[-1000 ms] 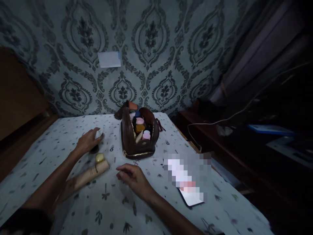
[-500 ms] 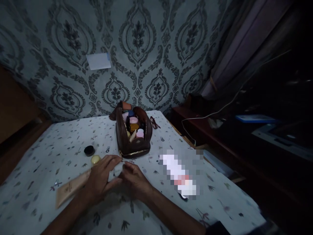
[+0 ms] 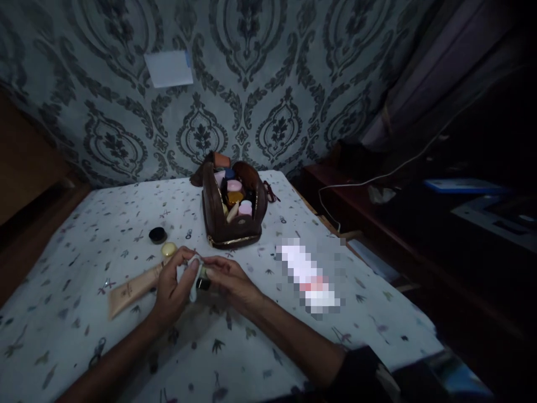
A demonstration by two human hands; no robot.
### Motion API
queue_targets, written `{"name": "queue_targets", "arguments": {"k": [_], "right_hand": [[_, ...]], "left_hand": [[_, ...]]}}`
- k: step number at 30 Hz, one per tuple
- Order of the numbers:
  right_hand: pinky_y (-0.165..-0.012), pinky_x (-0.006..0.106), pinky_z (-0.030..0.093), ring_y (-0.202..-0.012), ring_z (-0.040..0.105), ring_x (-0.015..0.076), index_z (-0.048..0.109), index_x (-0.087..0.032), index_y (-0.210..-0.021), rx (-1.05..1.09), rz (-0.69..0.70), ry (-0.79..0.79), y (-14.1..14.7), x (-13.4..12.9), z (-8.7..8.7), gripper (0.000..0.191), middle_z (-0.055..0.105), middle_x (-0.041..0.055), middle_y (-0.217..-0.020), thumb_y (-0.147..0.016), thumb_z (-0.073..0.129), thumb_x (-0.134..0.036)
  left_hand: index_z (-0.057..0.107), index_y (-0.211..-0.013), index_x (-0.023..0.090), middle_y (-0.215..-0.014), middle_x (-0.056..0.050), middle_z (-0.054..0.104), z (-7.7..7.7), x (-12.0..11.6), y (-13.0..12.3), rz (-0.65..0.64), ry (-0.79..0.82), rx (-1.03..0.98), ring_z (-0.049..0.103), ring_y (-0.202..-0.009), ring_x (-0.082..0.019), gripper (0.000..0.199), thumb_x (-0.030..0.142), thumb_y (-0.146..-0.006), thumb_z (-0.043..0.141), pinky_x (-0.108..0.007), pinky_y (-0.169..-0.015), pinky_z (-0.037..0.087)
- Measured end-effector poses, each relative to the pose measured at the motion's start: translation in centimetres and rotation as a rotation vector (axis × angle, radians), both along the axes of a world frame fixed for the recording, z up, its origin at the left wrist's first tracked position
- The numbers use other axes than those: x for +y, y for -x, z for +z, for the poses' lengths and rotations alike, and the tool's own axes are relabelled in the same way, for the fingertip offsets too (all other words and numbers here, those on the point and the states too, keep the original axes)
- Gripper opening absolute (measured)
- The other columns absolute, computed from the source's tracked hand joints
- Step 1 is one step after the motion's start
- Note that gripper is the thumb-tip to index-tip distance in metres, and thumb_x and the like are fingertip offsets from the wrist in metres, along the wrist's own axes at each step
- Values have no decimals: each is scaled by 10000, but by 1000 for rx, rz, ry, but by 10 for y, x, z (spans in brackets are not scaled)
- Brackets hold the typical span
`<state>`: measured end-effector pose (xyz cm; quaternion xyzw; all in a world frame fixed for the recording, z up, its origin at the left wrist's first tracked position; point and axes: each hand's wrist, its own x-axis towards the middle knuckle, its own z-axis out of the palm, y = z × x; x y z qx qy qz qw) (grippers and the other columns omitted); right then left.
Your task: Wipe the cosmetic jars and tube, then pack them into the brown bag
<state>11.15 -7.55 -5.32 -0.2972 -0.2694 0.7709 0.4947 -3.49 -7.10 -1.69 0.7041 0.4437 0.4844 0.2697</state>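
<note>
My left hand (image 3: 175,282) is closed on a pale cloth (image 3: 193,280), its thumb pressed against the fabric. Close beside it, my right hand (image 3: 230,280) grips a small dark-based container (image 3: 203,279), and the cloth touches this container's side. Left of my hands, a beige tube (image 3: 134,290) lies flat, partly behind my left hand. Just above that hand sits a round yellow item (image 3: 168,249), with a round black item (image 3: 158,235) farther back. A brown bag (image 3: 234,224) stands open beyond my hands, filled with several cosmetic items.
The patterned white cloth surface (image 3: 235,358) spreads under everything. Red-framed glasses (image 3: 272,193) lie right of the bag. A blurred-out white and pink object (image 3: 306,274) lies to the right. A white cable (image 3: 369,183) runs past the right edge.
The view has tilted down. My hands have turned, so the cloth and the dark-based container between them now show more plainly.
</note>
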Motion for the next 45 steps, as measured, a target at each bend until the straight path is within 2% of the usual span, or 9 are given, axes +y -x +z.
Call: {"name": "queue_targets", "arguments": {"k": [3,9,13,17,22,27,34,41,45], "right_hand": [[-715,257,514,-712,640,115,681,-166,-913,63,60,22,2,-4,4,514,692,-13,-792,-578,907,-484],[-615,239,528,-700,620,114,687,-192,-977,72,149,16,2,-8,5,521,654,-34,-778,-615,876,-516],[-578,193,463,-660,565,77,709,-176,-949,3,62,-5,-1,-5,2,524,638,-45,-776,-574,903,-487],[-544,192,430,-613,549,74,661,-177,-890,-27,41,68,-1,-3,1,602,614,-63,-718,-471,932,-514],[-505,187,415,-547,513,64,599,-175,-788,12,61,125,3,-3,-1,590,570,-77,-638,-481,905,-576],[-616,222,490,-647,600,88,617,-181,-872,103,100,117,4,-6,1,559,647,-48,-745,-508,939,-457],[-664,250,540,-772,588,120,594,-204,-872,-36,99,-35,2,-11,9,527,617,-46,-829,-538,914,-457],[-735,252,502,-770,574,111,607,-207,-867,-144,73,-112,3,-11,7,499,615,-47,-830,-546,901,-451],[-827,293,491,-846,603,137,641,-210,-946,-294,73,-270,0,-11,7,490,629,-26,-906,-576,895,-407]], "left_hand": [[559,-767,211,-764,-8,589,-1,-4,-1,32,-89,23,564,-757,-170,194,328,-919,532,-282,-698,447],[511,-708,221,-619,42,485,4,0,4,77,-59,123,465,-586,-135,212,317,-883,582,-252,-570,405],[622,-903,202,-878,-48,624,2,-1,6,-117,-95,222,608,-867,-194,154,305,-931,510,-303,-770,499],[600,-1121,197,-1161,-119,603,-6,-6,9,-206,-173,341,580,-1129,-242,218,276,-933,522,-365,-941,489],[551,-1086,213,-1079,-92,646,-11,-2,11,-248,-149,311,623,-1012,-220,170,265,-927,521,-353,-888,513],[552,-962,218,-968,-53,625,-11,-2,13,-96,-168,188,608,-926,-204,78,253,-892,549,-339,-832,503],[545,-948,222,-885,-16,602,-5,-7,10,9,-98,113,580,-850,-186,66,269,-903,535,-306,-751,460],[521,-908,230,-855,-10,576,3,-4,13,-10,52,60,547,-843,-187,73,300,-899,502,-316,-788,451],[512,-862,233,-849,-5,522,4,0,14,96,199,6,517,-850,-189,96,317,-816,524,-298,-766,447]]}}
